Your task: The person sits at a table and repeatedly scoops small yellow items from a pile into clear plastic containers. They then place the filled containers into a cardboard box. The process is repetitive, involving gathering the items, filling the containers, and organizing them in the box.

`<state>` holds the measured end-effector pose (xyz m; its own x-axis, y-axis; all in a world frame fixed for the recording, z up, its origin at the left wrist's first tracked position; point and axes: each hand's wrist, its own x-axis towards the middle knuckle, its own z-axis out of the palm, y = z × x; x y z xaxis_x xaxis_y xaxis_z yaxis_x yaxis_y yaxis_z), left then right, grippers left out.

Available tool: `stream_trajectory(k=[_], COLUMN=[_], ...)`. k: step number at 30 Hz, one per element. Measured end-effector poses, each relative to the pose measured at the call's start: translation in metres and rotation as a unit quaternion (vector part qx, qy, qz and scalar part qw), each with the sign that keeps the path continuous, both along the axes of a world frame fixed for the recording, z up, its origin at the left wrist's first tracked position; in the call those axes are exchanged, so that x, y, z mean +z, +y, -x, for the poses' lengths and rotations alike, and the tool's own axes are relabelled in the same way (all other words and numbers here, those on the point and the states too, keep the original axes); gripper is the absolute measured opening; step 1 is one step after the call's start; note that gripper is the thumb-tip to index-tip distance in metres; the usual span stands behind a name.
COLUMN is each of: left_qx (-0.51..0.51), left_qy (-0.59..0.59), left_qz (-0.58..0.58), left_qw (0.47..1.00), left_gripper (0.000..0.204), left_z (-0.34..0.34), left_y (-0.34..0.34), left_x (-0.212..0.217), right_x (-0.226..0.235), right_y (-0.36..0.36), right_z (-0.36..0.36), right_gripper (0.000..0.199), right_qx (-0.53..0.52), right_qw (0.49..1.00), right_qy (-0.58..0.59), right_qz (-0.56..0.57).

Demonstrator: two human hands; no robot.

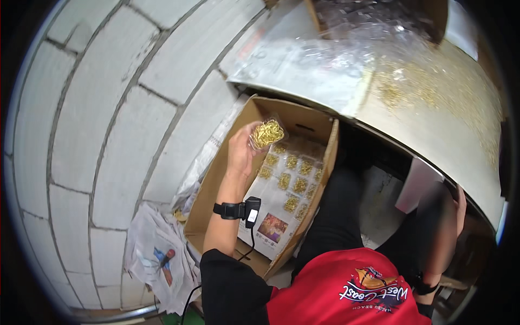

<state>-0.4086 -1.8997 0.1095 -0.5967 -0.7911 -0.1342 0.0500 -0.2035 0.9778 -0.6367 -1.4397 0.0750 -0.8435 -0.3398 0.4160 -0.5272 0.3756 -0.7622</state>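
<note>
My left hand (245, 149) is raised over the far end of an open cardboard box, its fingers closed round a small clear plastic box (267, 134) filled with tiny gold-coloured metal pieces. Inside the cardboard box (213, 190), several similar clear boxes of gold pieces (299, 185) stand in rows on a sheet of printed newspaper (266, 203). Off to the right, beside the table's edge, is my right hand (460, 210). Most of its fingers are hidden, and nothing shows in it.
On the table (390, 122), loose gold pieces (417, 89) lie scattered near clear plastic packaging (357, 32). White block wall (108, 119) rises on the left. A stack of newspapers (157, 254) lies between it and the cardboard box. My legs are under the table.
</note>
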Motion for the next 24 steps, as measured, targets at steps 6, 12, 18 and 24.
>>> stream_trajectory(k=[6,12,18,24], left_qx=[0.07,0.212,0.251,0.24], left_qy=[-0.123,-0.232,-0.339,-0.411], left_qz=[-0.19,-0.295,-0.17,0.106], left_qw=[0.972,0.903,0.891,0.873], left_gripper=[0.029,0.026,0.021,0.041], left_z=[-0.118,-0.163,-0.14,-0.183], left_y=[-0.035,0.024,0.032,-0.005], left_x=[-0.191,-0.294,-0.338,-0.346], right_x=[-0.007,-0.013,0.0,0.025], right_y=[-0.028,-0.061,-0.074,-0.076], right_z=[0.004,-0.004,-0.015,0.001], right_gripper=[0.043,0.044,0.049,0.041], right_qx=[0.035,0.127,0.14,0.183], right_qw=[0.998,0.978,0.958,0.952], right_qy=[0.01,0.025,0.045,0.121], right_qz=[-0.061,-0.163,-0.246,-0.211])
